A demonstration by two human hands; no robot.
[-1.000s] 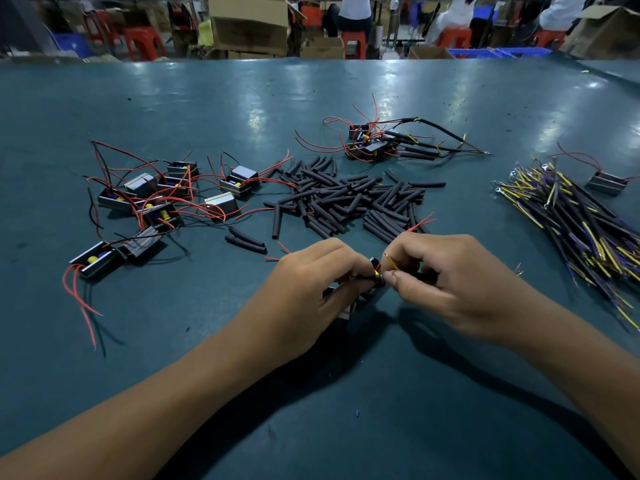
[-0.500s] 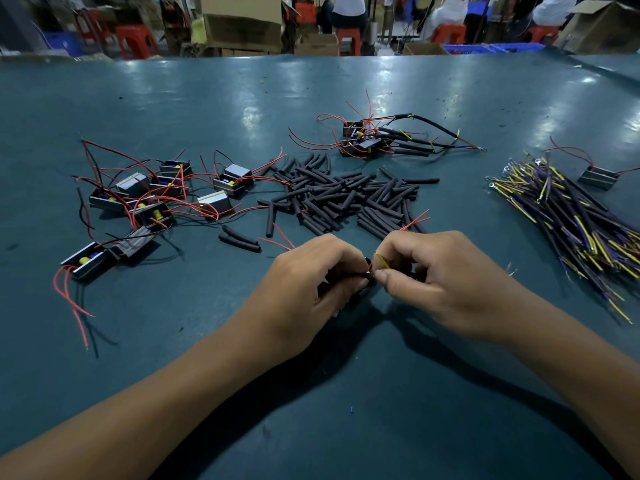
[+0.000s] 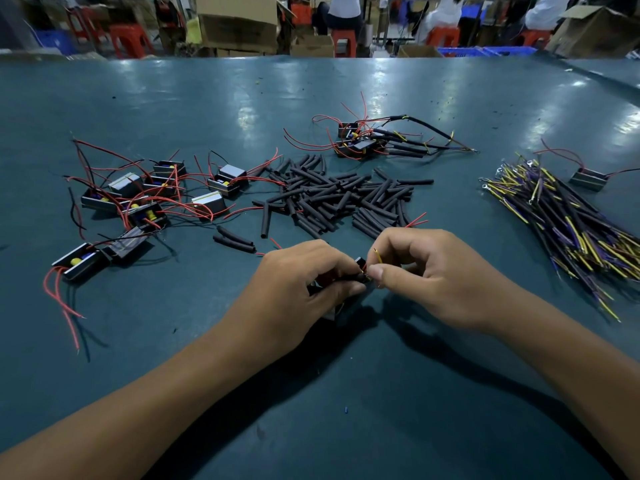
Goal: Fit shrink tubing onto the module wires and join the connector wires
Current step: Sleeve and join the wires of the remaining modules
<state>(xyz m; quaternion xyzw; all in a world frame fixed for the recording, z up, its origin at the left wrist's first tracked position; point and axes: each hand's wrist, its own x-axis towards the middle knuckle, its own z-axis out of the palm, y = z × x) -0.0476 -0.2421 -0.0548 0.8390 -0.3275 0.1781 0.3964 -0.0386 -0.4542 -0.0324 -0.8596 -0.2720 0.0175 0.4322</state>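
Observation:
Both hands meet low over the table's middle. My left hand (image 3: pixel 304 282) grips a small black module, mostly hidden under its fingers, with red wires poking out behind. My right hand (image 3: pixel 426 271) pinches a yellow connector wire (image 3: pixel 378 255) against the module's wire end, where a short black tube piece (image 3: pixel 360 263) shows between the thumbs. Behind the hands lies a heap of black shrink tubing (image 3: pixel 343 199). Loose modules with red wires (image 3: pixel 138 199) are scattered on the left. A bundle of yellow and purple connector wires (image 3: pixel 568 223) lies on the right.
Finished modules with joined wires (image 3: pixel 374 140) lie behind the tubing heap. A single module (image 3: pixel 588 178) sits by the connector bundle. Two stray tube pieces (image 3: pixel 235 239) lie left of my hands. Cardboard boxes, red stools and seated people stand beyond the green table's far edge (image 3: pixel 311 58).
Both hands stay together on the same piece with only small finger shifts. The view has tilted slightly, and the yellow wire tip stands a little higher above my right thumb.

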